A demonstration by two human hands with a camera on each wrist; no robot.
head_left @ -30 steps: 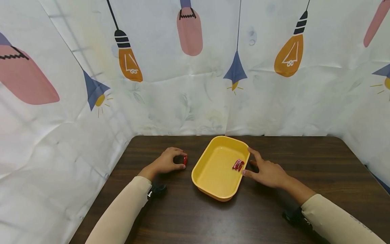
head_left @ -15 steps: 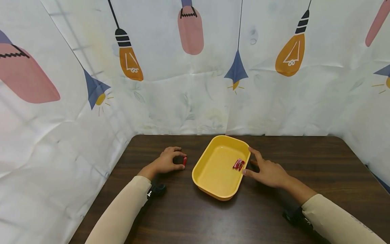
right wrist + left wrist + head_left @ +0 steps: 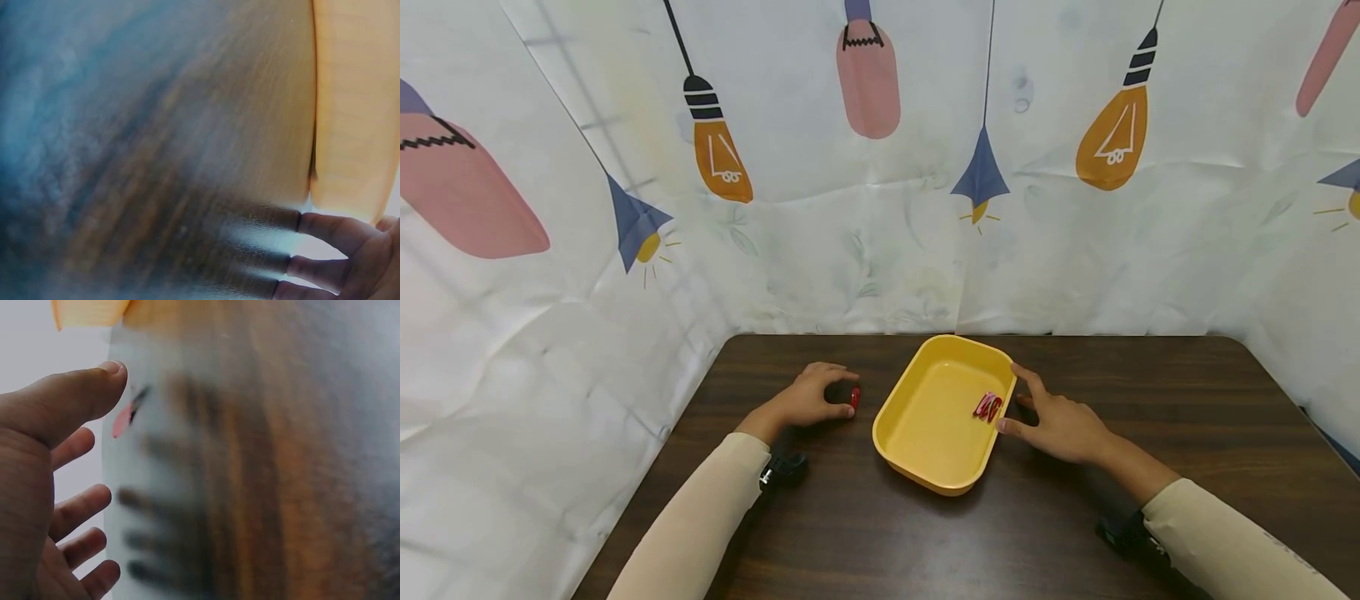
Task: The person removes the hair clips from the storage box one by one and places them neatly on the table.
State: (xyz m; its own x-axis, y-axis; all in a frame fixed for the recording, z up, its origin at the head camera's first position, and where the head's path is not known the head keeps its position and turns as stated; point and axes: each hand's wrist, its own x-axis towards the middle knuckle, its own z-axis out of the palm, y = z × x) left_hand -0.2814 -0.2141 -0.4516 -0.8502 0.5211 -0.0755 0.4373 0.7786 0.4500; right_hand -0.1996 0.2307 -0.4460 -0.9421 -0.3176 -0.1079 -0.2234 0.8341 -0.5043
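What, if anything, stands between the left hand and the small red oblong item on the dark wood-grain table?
Nothing visible: the small red oblong item lies by the opening between the left hand's thumb and fingers. Into the yellow rectangular tray, only its raised left wall stands between.

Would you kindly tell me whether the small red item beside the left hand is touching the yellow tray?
Apart: the head view shows a strip of dark tabletop between the small red item and the yellow tray.
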